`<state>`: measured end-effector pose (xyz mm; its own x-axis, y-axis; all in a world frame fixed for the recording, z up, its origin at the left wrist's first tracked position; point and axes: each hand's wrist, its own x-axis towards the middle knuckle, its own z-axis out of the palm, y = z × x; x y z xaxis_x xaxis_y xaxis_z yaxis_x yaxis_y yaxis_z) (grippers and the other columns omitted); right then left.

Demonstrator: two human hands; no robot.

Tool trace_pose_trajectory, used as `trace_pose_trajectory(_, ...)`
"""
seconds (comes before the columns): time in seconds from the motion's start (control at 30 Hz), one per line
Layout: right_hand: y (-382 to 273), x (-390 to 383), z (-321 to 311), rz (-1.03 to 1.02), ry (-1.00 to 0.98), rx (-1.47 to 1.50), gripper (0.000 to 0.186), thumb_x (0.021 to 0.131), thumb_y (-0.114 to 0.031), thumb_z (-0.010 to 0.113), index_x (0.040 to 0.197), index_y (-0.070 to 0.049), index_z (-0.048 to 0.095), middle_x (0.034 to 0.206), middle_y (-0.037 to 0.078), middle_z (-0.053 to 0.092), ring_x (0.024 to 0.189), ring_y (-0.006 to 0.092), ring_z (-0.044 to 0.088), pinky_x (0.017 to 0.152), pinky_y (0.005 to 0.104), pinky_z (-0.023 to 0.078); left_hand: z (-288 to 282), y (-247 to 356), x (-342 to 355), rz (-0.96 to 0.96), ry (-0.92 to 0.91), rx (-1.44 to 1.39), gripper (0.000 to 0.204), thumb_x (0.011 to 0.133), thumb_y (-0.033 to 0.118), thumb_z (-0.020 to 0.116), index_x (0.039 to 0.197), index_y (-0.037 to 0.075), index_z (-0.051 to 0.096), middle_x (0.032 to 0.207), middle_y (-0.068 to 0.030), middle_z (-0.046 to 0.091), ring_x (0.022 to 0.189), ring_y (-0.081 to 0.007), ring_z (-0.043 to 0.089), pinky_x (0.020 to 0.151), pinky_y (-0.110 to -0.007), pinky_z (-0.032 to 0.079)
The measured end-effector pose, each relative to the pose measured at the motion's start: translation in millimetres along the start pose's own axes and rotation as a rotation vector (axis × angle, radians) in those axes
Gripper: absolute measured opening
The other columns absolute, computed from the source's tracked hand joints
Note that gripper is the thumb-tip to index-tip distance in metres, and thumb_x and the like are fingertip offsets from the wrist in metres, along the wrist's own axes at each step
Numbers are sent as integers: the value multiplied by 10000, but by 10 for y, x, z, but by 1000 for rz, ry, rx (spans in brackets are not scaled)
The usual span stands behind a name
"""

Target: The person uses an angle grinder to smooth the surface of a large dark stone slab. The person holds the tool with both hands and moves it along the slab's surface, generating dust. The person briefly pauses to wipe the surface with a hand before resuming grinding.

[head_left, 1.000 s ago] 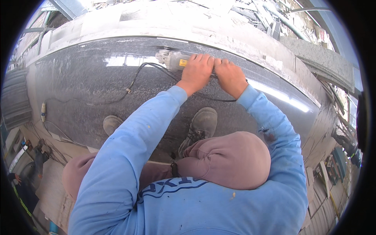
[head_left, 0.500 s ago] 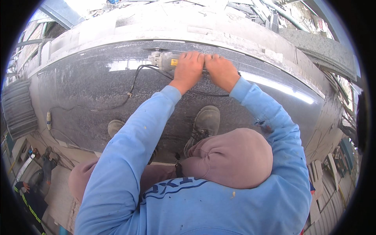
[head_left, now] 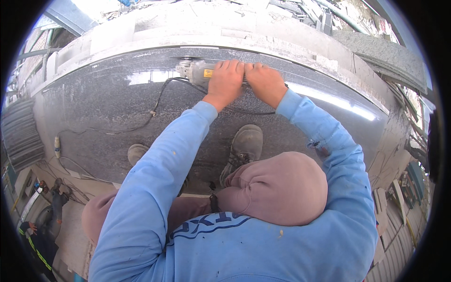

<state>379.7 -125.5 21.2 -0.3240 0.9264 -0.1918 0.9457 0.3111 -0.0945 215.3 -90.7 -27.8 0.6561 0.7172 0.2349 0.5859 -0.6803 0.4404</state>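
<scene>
Side by side, my left hand (head_left: 226, 83) and my right hand (head_left: 264, 83) wrap round the body of an angle grinder (head_left: 198, 73). Its metal head and thin disc point left, and the disc lies close to the far edge of a dark polished stone slab (head_left: 108, 105). Dust blurs the disc, so I cannot tell whether it touches the stone. Most of the grinder's rear body is hidden under my fingers. A black power cord (head_left: 157, 101) loops from the tool across the slab to a connector (head_left: 57, 146) at the left.
My boots (head_left: 246, 143) rest on the slab. A pale dusty ledge (head_left: 155, 33) runs along its far side. Corrugated grey sheet (head_left: 21, 134) stands at the left, and a stone beam (head_left: 376, 58) lies at the far right. Another person (head_left: 40, 246) is at the lower left.
The view has shifted very slightly. My hands keep their hold on the angle grinder, which stays in nearly the same place along the slab's far edge.
</scene>
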Motion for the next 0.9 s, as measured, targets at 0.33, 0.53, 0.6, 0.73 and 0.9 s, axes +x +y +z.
trace_pose_trajectory(0.33, -5, -39, -125, 57, -115, 113, 292, 831, 27, 646, 1103, 38, 541, 1022, 227, 658, 936, 382, 703, 769, 436, 603, 1, 19, 18, 33, 46, 7, 430, 667, 63, 775, 1065, 72, 611, 1012, -83, 624, 999, -284, 623, 872, -422, 465)
trace_pose_trajectory(0.53, 100, -245, -243, 43, -68, -14, 215, 863, -11, 660, 1058, 37, 584, 939, 207, 692, 862, 335, 736, 700, 391, 622, 27, 261, 83, 50, 68, -32, 420, 661, 44, 768, 1053, 53, 619, 1005, -85, 623, 980, -285, 621, 871, -417, 470)
trace_pose_trajectory(0.6, 103, -250, -222, 72, -78, 9, 253, 839, 19, 650, 1076, 32, 561, 943, 206, 674, 876, 358, 716, 721, 415, 605, 39, 263, 85, 56, 82, -36, 414, 656, 42, 768, 1042, 50, 618, 1001, -86, 621, 974, -287, 620, 871, -419, 471)
trace_pose_trajectory(0.73, 110, -223, -124, 60, -69, 13, 259, 836, 30, 642, 1079, 28, 554, 940, 202, 667, 866, 364, 709, 717, 424, 599, 51, 220, 68, 50, 62, -36, 401, 655, 45, 763, 1026, 58, 613, 990, -90, 617, 973, -291, 619, 873, -418, 472)
trace_pose_trajectory(0.9, 48, -99, -47, 4, 9, -4, 194, 856, -14, 654, 1034, 27, 590, 909, 196, 694, 820, 331, 736, 655, 394, 616, 30, 101, 29, 31, 52, -9, 335, 692, 58, 725, 1006, 66, 606, 980, -89, 610, 965, -284, 611, 867, -412, 465)
